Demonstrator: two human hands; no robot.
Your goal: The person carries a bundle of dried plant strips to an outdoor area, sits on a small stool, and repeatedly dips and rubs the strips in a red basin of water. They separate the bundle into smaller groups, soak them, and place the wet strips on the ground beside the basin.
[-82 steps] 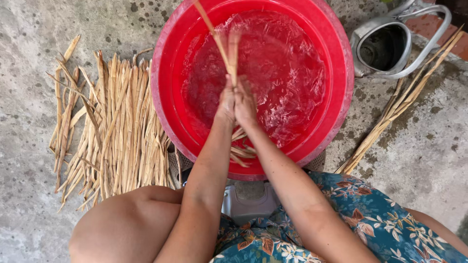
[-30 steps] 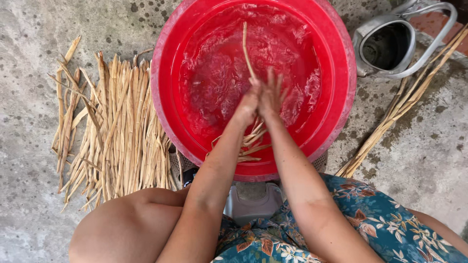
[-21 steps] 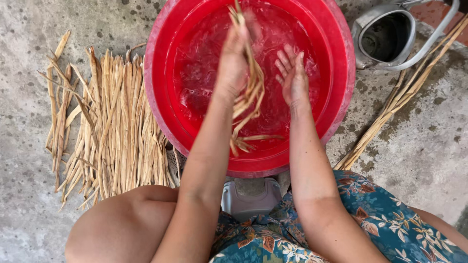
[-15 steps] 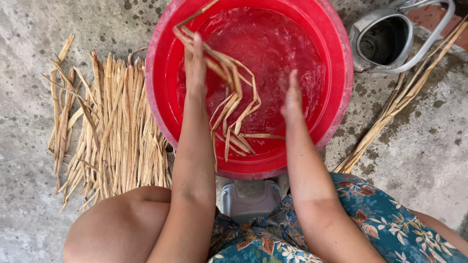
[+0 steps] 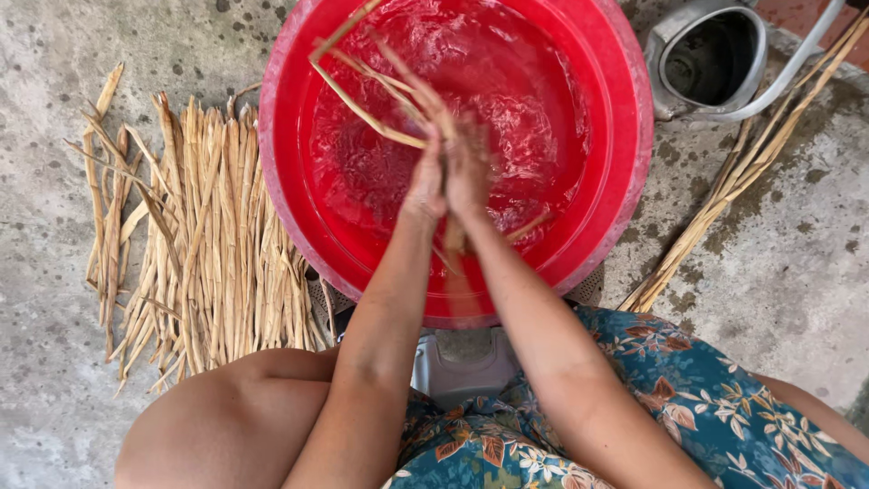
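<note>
A big red basin (image 5: pixel 625 172) full of water sits on the concrete floor in front of me. Over its middle my left hand (image 5: pixel 424 177) and my right hand (image 5: pixel 469 167) are pressed palm to palm around a bunch of wet tan fibre strips (image 5: pixel 362 86). The strips stick out past my fingers toward the far left rim, and their other ends hang down between my wrists into the water. Both hands are blurred by motion.
A flat pile of dry tan strips (image 5: pixel 195 240) lies on the concrete left of the basin. A second thin bundle (image 5: pixel 733 177) lies slanted at the right. A metal kettle (image 5: pixel 711 59) stands at the top right. A small white stool (image 5: pixel 462 362) shows between my knees.
My hands were apart, the left one lifting the strips over the left side of the basin. They have come together again at the middle with the strips pressed between the palms.
</note>
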